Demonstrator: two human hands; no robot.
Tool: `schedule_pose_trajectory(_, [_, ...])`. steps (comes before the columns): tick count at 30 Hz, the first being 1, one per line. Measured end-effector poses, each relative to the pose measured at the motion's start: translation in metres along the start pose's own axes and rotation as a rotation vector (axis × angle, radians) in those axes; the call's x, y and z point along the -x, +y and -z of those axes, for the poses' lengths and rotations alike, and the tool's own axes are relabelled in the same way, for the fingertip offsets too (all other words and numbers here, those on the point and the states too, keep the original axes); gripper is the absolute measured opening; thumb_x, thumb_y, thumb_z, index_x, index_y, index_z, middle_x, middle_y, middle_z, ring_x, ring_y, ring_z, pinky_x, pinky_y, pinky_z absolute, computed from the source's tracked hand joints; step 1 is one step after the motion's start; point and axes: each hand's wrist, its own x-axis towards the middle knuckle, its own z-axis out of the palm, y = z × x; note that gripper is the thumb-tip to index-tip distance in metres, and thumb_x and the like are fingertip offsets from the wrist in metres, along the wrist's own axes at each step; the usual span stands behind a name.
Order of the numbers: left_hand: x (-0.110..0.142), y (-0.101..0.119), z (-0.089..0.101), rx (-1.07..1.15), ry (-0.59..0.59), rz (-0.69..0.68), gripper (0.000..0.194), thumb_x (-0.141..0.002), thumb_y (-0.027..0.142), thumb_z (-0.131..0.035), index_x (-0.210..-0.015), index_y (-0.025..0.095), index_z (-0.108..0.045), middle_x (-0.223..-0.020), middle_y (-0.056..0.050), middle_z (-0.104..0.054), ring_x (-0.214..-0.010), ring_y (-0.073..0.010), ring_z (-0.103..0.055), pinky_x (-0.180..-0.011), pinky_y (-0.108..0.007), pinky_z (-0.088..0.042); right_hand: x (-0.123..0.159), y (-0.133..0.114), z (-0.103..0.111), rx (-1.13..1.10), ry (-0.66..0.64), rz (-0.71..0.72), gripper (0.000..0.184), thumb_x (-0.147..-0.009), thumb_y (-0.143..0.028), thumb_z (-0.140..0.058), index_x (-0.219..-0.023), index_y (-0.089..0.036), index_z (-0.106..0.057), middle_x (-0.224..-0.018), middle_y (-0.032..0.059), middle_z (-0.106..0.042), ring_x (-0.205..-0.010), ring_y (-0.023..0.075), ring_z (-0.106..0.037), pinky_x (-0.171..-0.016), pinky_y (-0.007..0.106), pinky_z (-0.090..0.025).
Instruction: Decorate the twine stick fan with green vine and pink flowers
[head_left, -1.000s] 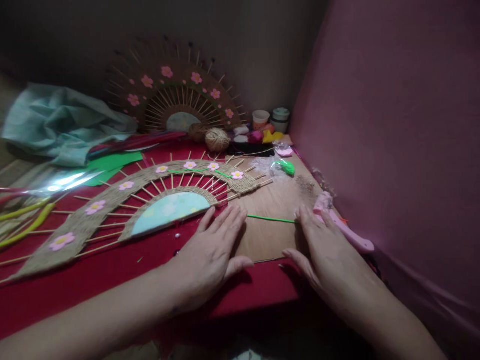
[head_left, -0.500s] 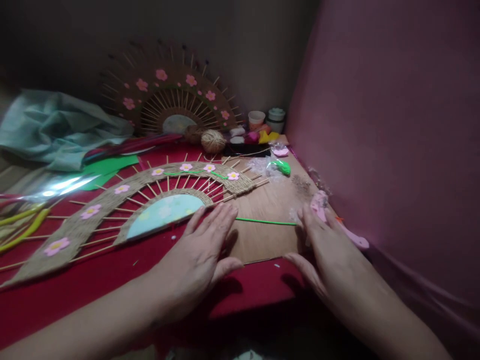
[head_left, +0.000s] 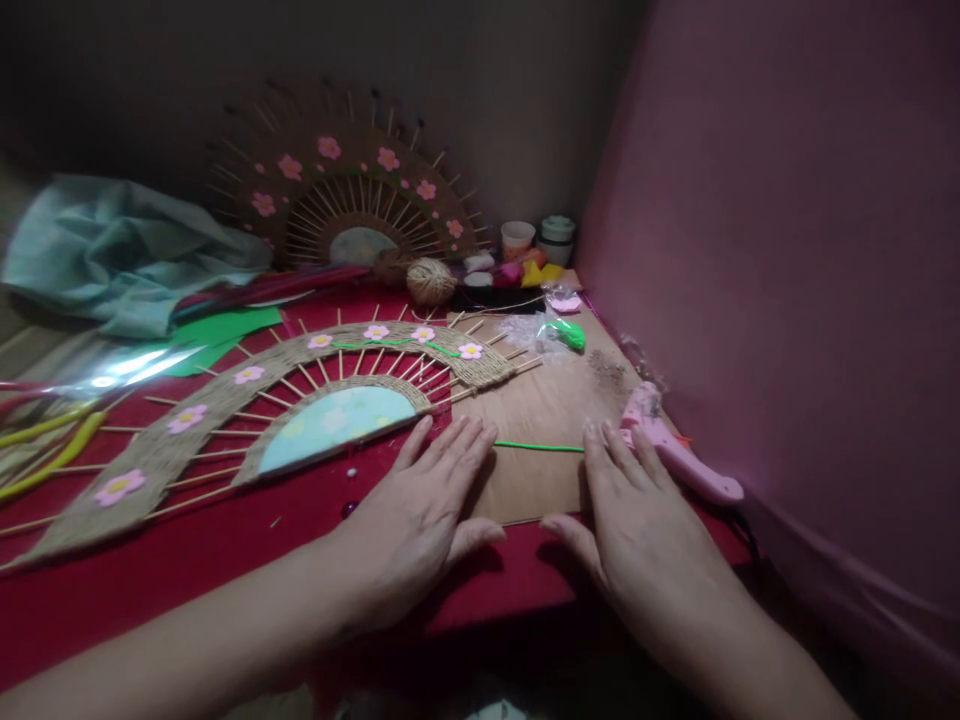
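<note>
A thin green clay strand [head_left: 540, 447] runs across a wooden board [head_left: 525, 490], its two ends passing under my fingers. My left hand [head_left: 427, 500] lies flat over the strand's left end, fingers stretched, thumb spread. Over the right end my right hand [head_left: 637, 500] is likewise flat, palm down and thumb apart. Left of my hands lies a woven twine fan [head_left: 281, 350] with thin sticks, pink clay flowers and a pale blue half-round centre. A green line curves along its upper right band among the flowers.
A pink glue gun [head_left: 675, 450] lies right of my right hand. Bagged green clay [head_left: 566, 335] sits on the board's far part. Behind are a twine ball [head_left: 431, 282], a cup [head_left: 517, 238], a lidded jar [head_left: 556, 240], a second fan [head_left: 382, 190] and teal cloth [head_left: 135, 250].
My left hand has shifted slightly left and back with the view. My right hand has moved a little left, closer to my left hand, leaving a shorter stretch of strand showing.
</note>
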Motion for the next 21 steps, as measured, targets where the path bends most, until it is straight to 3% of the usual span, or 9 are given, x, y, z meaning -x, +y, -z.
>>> schedule_pose_trajectory(4, [-0.001, -0.005, 0.004, 0.037, 0.019, 0.014, 0.075, -0.090, 0.059, -0.032, -0.145, 0.007, -0.023, -0.149, -0.019, -0.027, -0.141, -0.0282, -0.017, -0.114, -0.051, -0.015, -0.010, 0.005, 0.000, -0.020, -0.075, -0.031, 0.084, -0.087, -0.061, -0.037, -0.128, 0.012, -0.046, -0.130, 0.0310, -0.048, -0.127, 0.0411, -0.040, -0.105, 0.052, -0.035])
schedule_pose_trajectory(11, [0.015, -0.010, 0.013, 0.114, 0.093, 0.067, 0.072, -0.093, 0.050, -0.035, -0.148, 0.012, -0.008, -0.152, -0.015, -0.023, -0.140, -0.0290, -0.018, -0.113, -0.052, -0.021, 0.003, 0.003, 0.012, -0.081, 0.132, 0.019, 0.084, -0.092, -0.056, -0.016, -0.121, 0.013, -0.052, -0.124, 0.0314, -0.054, -0.119, 0.0425, -0.049, -0.090, 0.053, -0.050])
schedule_pose_trajectory(15, [0.011, 0.000, 0.010, 0.124, 0.077, 0.009, 0.073, -0.092, 0.051, -0.037, -0.149, 0.016, -0.008, -0.151, -0.014, -0.027, -0.139, -0.0299, -0.021, -0.112, -0.051, -0.025, -0.004, -0.012, 0.011, -0.126, 0.120, 0.090, 0.073, -0.092, -0.052, -0.031, -0.122, 0.011, -0.052, -0.127, 0.0298, -0.052, -0.118, 0.0417, -0.050, -0.091, 0.052, -0.050])
schedule_pose_trajectory(21, [0.010, 0.009, -0.003, 0.059, 0.045, -0.012, 0.077, -0.088, 0.063, -0.034, -0.146, 0.014, -0.022, -0.148, -0.015, -0.032, -0.139, -0.0294, -0.022, -0.112, -0.049, -0.023, -0.004, -0.029, 0.002, -0.178, 0.035, 0.122, 0.073, -0.084, -0.048, -0.054, -0.127, 0.010, -0.048, -0.132, 0.0296, -0.046, -0.121, 0.0418, -0.047, -0.097, 0.051, -0.045])
